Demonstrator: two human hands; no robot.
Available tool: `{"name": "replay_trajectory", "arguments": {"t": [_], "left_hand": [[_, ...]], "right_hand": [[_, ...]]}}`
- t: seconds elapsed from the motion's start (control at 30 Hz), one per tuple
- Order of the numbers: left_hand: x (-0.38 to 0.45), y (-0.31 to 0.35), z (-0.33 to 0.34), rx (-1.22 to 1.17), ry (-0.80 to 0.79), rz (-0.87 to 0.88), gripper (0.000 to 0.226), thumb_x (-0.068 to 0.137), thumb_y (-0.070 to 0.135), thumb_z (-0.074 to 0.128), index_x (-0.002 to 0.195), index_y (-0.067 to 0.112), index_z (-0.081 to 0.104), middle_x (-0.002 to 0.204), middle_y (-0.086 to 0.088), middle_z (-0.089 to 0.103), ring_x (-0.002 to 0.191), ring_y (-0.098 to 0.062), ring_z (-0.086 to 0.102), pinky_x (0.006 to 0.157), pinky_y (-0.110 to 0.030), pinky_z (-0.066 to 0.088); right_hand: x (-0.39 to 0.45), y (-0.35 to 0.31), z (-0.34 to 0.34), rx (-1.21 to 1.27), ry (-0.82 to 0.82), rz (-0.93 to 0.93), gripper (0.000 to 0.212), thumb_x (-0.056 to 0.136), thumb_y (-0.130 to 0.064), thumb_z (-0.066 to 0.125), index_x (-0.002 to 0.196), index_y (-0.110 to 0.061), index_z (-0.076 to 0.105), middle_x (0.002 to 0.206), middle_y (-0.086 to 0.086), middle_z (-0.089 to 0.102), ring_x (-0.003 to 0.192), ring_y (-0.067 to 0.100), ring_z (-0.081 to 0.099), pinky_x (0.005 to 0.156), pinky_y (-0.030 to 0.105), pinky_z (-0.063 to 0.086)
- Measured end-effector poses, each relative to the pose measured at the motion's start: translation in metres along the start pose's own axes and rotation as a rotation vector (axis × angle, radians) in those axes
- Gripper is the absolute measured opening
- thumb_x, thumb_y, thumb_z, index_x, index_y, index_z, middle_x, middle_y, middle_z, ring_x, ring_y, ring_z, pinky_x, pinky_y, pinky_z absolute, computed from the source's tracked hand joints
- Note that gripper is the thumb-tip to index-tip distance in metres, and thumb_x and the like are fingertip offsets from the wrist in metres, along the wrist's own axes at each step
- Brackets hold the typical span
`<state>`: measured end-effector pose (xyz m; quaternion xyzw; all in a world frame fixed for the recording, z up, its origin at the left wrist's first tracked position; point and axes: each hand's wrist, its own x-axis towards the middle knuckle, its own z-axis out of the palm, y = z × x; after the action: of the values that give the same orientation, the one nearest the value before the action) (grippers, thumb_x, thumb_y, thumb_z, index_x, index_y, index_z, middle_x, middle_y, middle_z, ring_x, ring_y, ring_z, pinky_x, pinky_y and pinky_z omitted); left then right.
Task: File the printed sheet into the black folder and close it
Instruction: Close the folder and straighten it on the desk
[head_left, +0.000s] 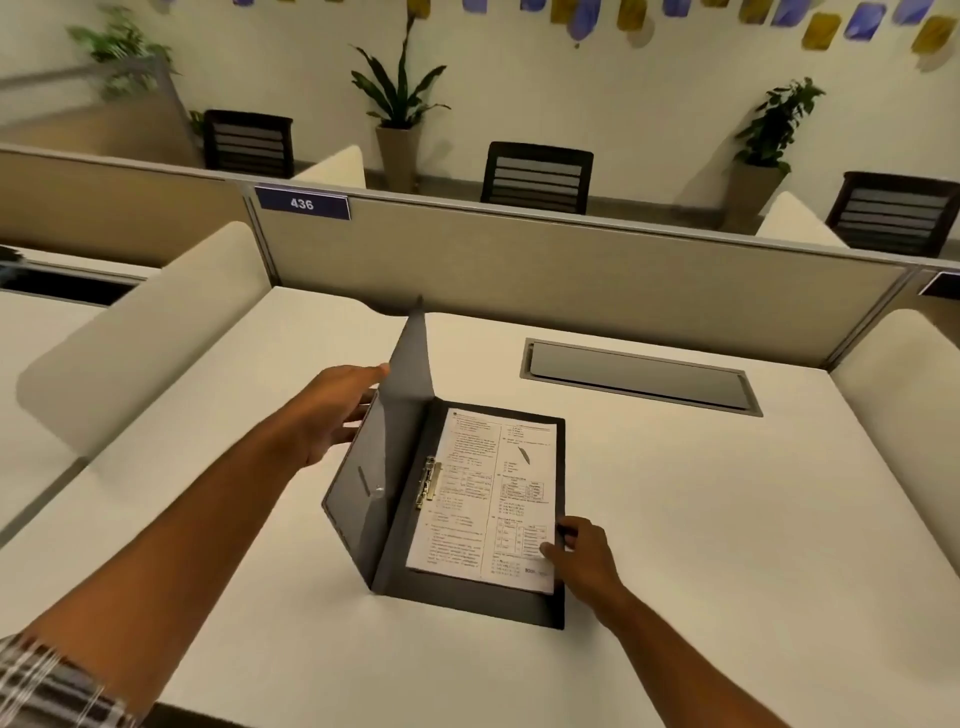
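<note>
The black folder lies on the white desk with its left cover standing nearly upright. Inside it, the printed sheet lies flat on the right half, held at its left edge by a brass clip. My left hand is behind the raised cover, fingers spread against its outer face near the top. My right hand rests at the sheet's lower right corner, thumb on the paper and fingers on the folder's right edge.
A grey cable hatch is set into the desk behind the folder. A beige partition with a "436" label closes the back, and rounded cream side panels flank the desk. Chairs and potted plants stand beyond.
</note>
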<state>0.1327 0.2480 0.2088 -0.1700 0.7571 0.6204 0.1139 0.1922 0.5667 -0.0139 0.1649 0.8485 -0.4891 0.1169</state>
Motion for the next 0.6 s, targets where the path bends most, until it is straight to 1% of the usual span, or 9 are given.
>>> {"name": "replay_trajectory", "arguments": {"t": [0.07, 0.1, 0.17, 0.2, 0.27, 0.3, 0.37, 0.43, 0.6], "left_hand": [[-0.009, 0.001, 0.021, -0.016, -0.056, 0.003, 0.038, 0.096, 0.045, 0.055, 0.121, 0.017, 0.060, 0.113, -0.005, 0.068, 0.103, -0.023, 0.065, 0.077, -0.036, 0.053], [-0.011, 0.000, 0.033, -0.013, -0.067, 0.014, 0.036, 0.097, 0.043, 0.054, 0.120, 0.017, 0.061, 0.112, -0.003, 0.069, 0.104, -0.021, 0.065, 0.082, -0.037, 0.054], [-0.016, -0.007, 0.057, 0.005, -0.073, 0.031, 0.028, 0.097, 0.039, 0.054, 0.113, 0.018, 0.064, 0.111, -0.001, 0.069, 0.105, -0.018, 0.064, 0.094, -0.039, 0.051], [-0.018, -0.012, 0.069, 0.024, -0.075, 0.039, 0.021, 0.097, 0.037, 0.055, 0.104, 0.020, 0.066, 0.107, 0.002, 0.070, 0.102, -0.015, 0.063, 0.095, -0.038, 0.049], [-0.023, -0.024, 0.093, 0.085, -0.080, 0.059, 0.014, 0.096, 0.036, 0.056, 0.092, 0.026, 0.065, 0.100, 0.006, 0.069, 0.095, -0.009, 0.061, 0.085, -0.032, 0.048], [-0.023, -0.032, 0.106, 0.130, -0.078, 0.068, 0.014, 0.096, 0.037, 0.057, 0.093, 0.027, 0.065, 0.101, 0.007, 0.068, 0.093, -0.007, 0.060, 0.080, -0.029, 0.046], [-0.024, -0.050, 0.130, 0.266, -0.068, 0.088, 0.023, 0.095, 0.040, 0.057, 0.110, 0.024, 0.065, 0.111, 0.004, 0.066, 0.098, -0.010, 0.060, 0.079, -0.027, 0.047], [-0.025, -0.071, 0.150, 0.423, -0.062, 0.103, 0.036, 0.095, 0.041, 0.058, 0.124, 0.020, 0.059, 0.122, 0.001, 0.063, 0.107, -0.015, 0.059, 0.089, -0.030, 0.048], [-0.032, -0.117, 0.183, 0.632, -0.151, 0.091, 0.047, 0.094, 0.041, 0.057, 0.136, 0.020, 0.051, 0.140, -0.004, 0.055, 0.124, -0.023, 0.054, 0.104, -0.038, 0.045]], "right_hand": [[-0.001, 0.003, -0.007, 0.068, -0.054, 0.005, 0.046, 0.090, -0.015, 0.076, 0.128, -0.019, 0.052, 0.132, 0.004, 0.061, 0.106, 0.016, 0.060, 0.069, 0.016, 0.056], [-0.001, 0.006, -0.012, 0.099, -0.073, 0.012, 0.049, 0.090, -0.015, 0.075, 0.132, -0.018, 0.049, 0.132, 0.004, 0.061, 0.109, 0.017, 0.061, 0.071, 0.017, 0.056], [0.001, 0.010, -0.022, 0.154, -0.103, 0.040, 0.058, 0.091, -0.016, 0.074, 0.140, -0.014, 0.043, 0.130, 0.005, 0.060, 0.116, 0.022, 0.061, 0.086, 0.029, 0.057], [0.003, 0.012, -0.026, 0.179, -0.114, 0.057, 0.060, 0.092, -0.016, 0.074, 0.142, -0.014, 0.042, 0.128, 0.005, 0.060, 0.117, 0.024, 0.061, 0.093, 0.036, 0.057], [0.006, 0.015, -0.034, 0.250, -0.126, 0.095, 0.059, 0.092, -0.016, 0.072, 0.143, -0.014, 0.042, 0.120, 0.006, 0.062, 0.112, 0.025, 0.063, 0.097, 0.042, 0.056], [0.006, 0.017, -0.037, 0.290, -0.127, 0.109, 0.058, 0.092, -0.016, 0.072, 0.143, -0.014, 0.042, 0.117, 0.007, 0.063, 0.110, 0.025, 0.064, 0.095, 0.041, 0.056], [0.006, 0.023, -0.042, 0.347, -0.113, 0.124, 0.056, 0.094, -0.016, 0.070, 0.143, -0.014, 0.043, 0.115, 0.006, 0.064, 0.109, 0.024, 0.065, 0.094, 0.040, 0.056], [0.004, 0.029, -0.044, 0.376, -0.091, 0.130, 0.054, 0.094, -0.017, 0.070, 0.142, -0.014, 0.045, 0.119, 0.007, 0.064, 0.109, 0.023, 0.065, 0.097, 0.042, 0.057], [-0.001, 0.035, -0.039, 0.368, -0.042, 0.110, 0.052, 0.094, -0.019, 0.068, 0.142, -0.016, 0.048, 0.125, 0.007, 0.063, 0.111, 0.025, 0.064, 0.102, 0.042, 0.055]]}}
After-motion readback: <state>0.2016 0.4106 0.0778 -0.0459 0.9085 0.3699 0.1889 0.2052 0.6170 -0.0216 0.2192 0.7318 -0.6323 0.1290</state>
